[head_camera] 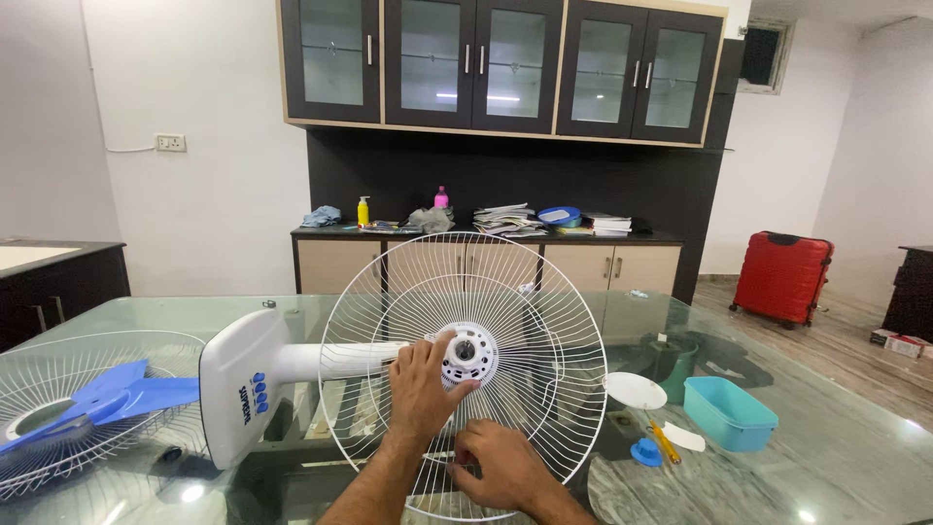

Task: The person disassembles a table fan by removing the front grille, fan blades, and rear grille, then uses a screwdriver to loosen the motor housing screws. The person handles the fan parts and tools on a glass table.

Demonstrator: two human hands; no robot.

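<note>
A white fan body (243, 384) lies on its side on the glass table (836, 457), with its round white wire rear guard (544, 321) standing upright and facing me. My left hand (420, 389) rests on the guard beside the white motor hub (466, 355), thumb touching the hub. Just below, my right hand (496, 469) pinches something small against the guard's lower wires; what it holds is hidden by the fingers.
At the left, a second wire guard (58, 389) lies flat with a blue fan blade (107, 399) on it. To the right sit a teal tray (729, 413), a white disc (636, 390), a blue cap (645, 452) and a yellow screwdriver (664, 439). A red suitcase (782, 277) stands on the floor.
</note>
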